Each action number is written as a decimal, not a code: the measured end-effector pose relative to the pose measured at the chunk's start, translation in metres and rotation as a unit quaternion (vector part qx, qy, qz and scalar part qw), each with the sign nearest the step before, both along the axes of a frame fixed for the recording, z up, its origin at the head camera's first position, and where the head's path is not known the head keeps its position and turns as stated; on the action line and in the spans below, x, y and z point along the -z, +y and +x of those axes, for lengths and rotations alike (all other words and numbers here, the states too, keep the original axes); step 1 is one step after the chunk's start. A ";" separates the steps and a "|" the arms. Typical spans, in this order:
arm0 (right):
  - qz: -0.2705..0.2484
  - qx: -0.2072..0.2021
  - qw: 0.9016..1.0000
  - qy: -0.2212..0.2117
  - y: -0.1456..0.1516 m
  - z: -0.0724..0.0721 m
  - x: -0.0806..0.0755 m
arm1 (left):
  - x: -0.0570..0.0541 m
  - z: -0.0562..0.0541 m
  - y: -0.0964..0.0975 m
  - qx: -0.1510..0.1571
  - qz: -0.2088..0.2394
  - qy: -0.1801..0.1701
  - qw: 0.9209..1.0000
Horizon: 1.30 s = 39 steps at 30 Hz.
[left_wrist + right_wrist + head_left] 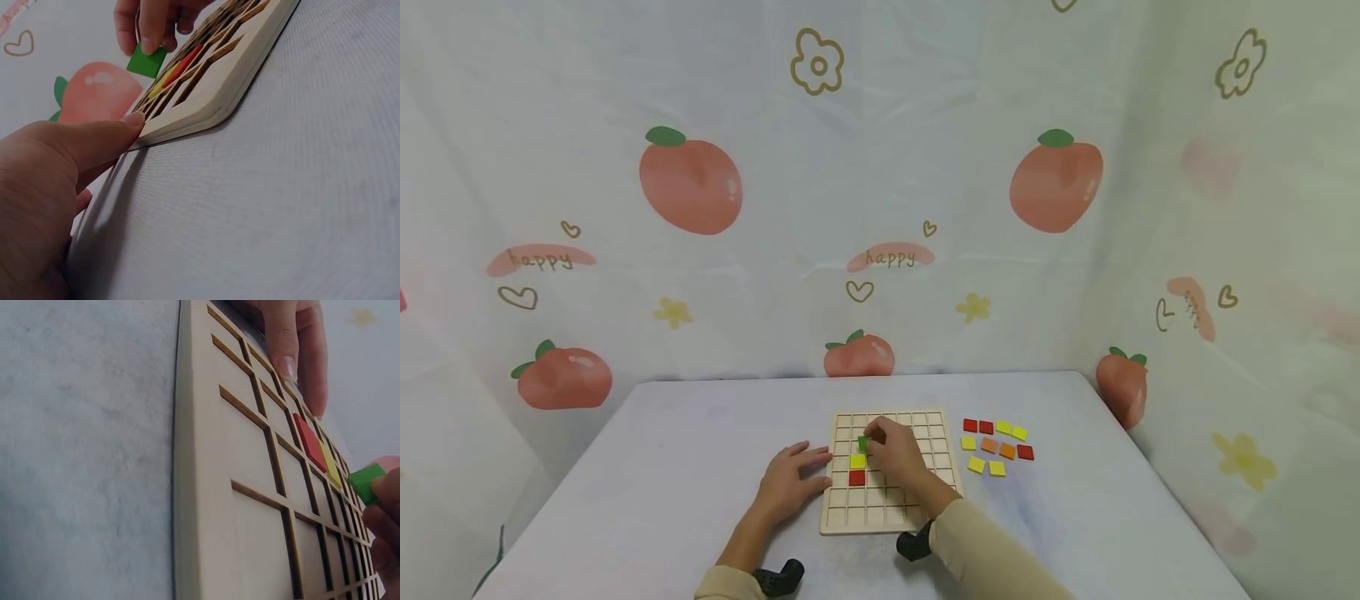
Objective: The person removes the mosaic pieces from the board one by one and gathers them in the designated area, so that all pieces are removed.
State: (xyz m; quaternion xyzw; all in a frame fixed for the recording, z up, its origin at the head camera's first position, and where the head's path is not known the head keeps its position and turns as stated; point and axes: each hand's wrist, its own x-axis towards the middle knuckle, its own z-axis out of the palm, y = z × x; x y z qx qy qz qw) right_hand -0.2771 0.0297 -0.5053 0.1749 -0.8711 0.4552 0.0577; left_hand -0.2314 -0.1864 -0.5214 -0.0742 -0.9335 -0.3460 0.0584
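In the head view a wooden grid board (pixel 876 518) lies on the table. A red tile (pixel 857 478) and a yellow tile (pixel 857 461) sit in neighbouring cells of one column. My right hand (pixel 897 454) pinches a green tile (pixel 862 444) between thumb and fingertips, just beyond the yellow one. In the right wrist view that green tile (pixel 365 482) is tilted and held off the grid. My left hand (pixel 784 483) lies at the board's left side, fingers extended; the left wrist view shows its thumb (pixel 115 137) touching the board's edge.
Right of the board lie several loose tiles: red (pixel 986 427), yellow (pixel 997 468) and orange (pixel 989 446). A printed curtain (pixel 760 317) hangs behind the white table (pixel 685 467) and along its sides. Each wrist wears a black device (pixel 781 577).
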 end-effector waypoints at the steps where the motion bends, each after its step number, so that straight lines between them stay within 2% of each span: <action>1: -0.001 -0.003 1.000 0.001 0.002 0.000 -0.001 | 0.000 0.000 0.000 0.001 -0.003 0.002 1.000; 7: -0.005 -0.011 1.000 0.003 0.013 0.001 -0.008 | 0.001 -0.001 0.000 -0.003 -0.009 0.007 1.000; 12: 0.005 0.003 1.000 0.002 0.022 -0.001 -0.013 | 0.002 -0.001 0.001 -0.011 -0.007 0.010 1.000; 20: 0.003 0.013 1.000 0.003 0.041 -0.002 -0.024 | 0.003 -0.001 0.001 -0.003 -0.008 0.020 1.000; 27: 0.004 0.013 1.000 0.027 0.058 -0.002 -0.026 | 0.002 0.000 0.000 0.005 -0.010 0.025 1.000; 39: 0.008 0.036 0.999 0.038 0.087 -0.004 -0.028 | 0.002 -0.001 0.002 0.013 -0.012 0.029 0.999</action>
